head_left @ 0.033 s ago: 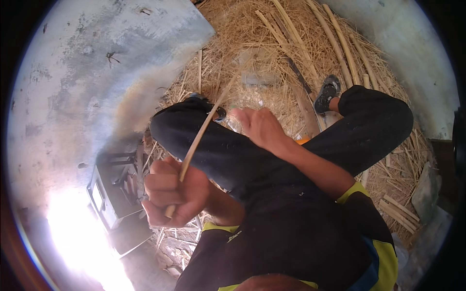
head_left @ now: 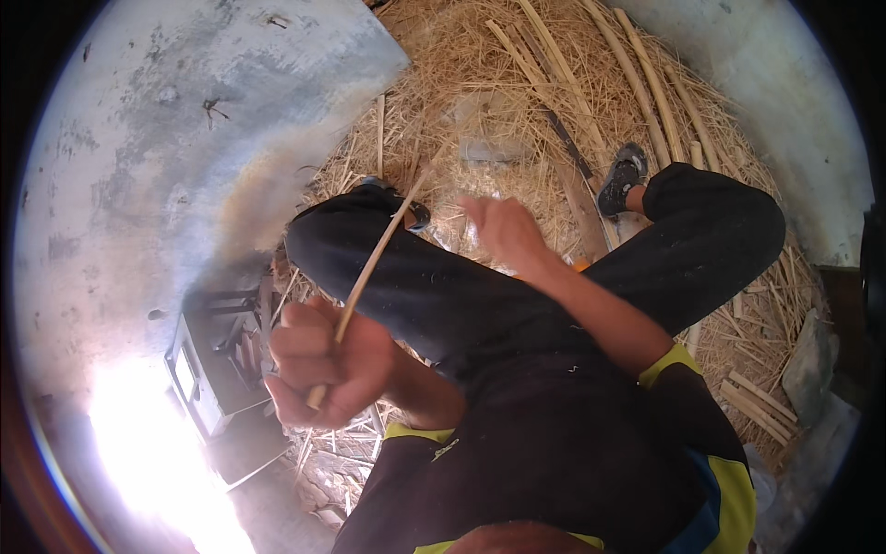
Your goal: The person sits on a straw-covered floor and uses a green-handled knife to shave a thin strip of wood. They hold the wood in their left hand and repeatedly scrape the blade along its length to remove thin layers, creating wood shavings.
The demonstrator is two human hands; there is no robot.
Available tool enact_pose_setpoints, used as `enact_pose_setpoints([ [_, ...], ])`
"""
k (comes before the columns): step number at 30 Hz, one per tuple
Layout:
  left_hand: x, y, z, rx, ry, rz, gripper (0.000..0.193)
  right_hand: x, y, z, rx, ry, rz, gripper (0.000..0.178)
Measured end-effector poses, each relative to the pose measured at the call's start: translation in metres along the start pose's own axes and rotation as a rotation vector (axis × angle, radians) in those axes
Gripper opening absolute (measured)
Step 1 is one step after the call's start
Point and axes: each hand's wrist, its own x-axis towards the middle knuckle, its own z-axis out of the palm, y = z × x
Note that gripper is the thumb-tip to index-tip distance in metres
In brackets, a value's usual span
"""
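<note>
My left hand (head_left: 330,362) is closed around the lower part of a thin, pale wooden strip (head_left: 378,247). The strip's short butt end pokes out below my fingers, and its long part slants up and away to the right, over my left leg. To the right of the strip, above my lap, is my right hand (head_left: 509,233), blurred by motion, with its fingers curled. Whatever those fingers hold, if anything, I cannot make out. A small orange thing (head_left: 580,265) shows just beside my right wrist; its kind is hidden.
Straw-like shavings (head_left: 434,65) cover the floor around my dark-trousered legs. Long wooden strips (head_left: 637,83) lie at the far right, and short split pieces (head_left: 759,406) at the near right. A pale wall (head_left: 157,138) rises at left, beside a dark box-like object (head_left: 208,365).
My right hand has shifted slightly to the right and a little lower wrist angle shows. My left hand and the strip have moved slightly left.
</note>
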Motion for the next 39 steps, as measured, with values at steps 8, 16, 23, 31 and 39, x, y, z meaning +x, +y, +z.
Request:
enact_pose_setpoints([
  [8, 0.006, 0.003, 0.015, 0.252, 0.184, -0.154, 0.054, 0.018, 0.026, -0.005, 0.005, -0.218, 0.272, 0.063],
  [16, 0.006, 0.008, 0.021, 0.438, 0.255, -0.254, 0.054, -0.046, -0.078, -0.054, 0.349, -0.238, -0.244, 0.047],
  [23, 0.001, 0.011, 0.017, 0.289, 0.196, -0.282, 0.052, -0.05, -0.085, -0.056, 0.208, -0.223, -0.303, 0.041],
  [31, 0.008, 0.01, 0.006, 0.293, 0.212, -0.302, 0.049, -0.049, -0.09, -0.044, 0.079, -0.115, -0.317, 0.043],
  [39, 0.006, 0.011, 0.012, 0.286, 0.201, -0.322, 0.049, -0.057, -0.099, -0.045, 0.087, -0.1, -0.344, 0.04],
])
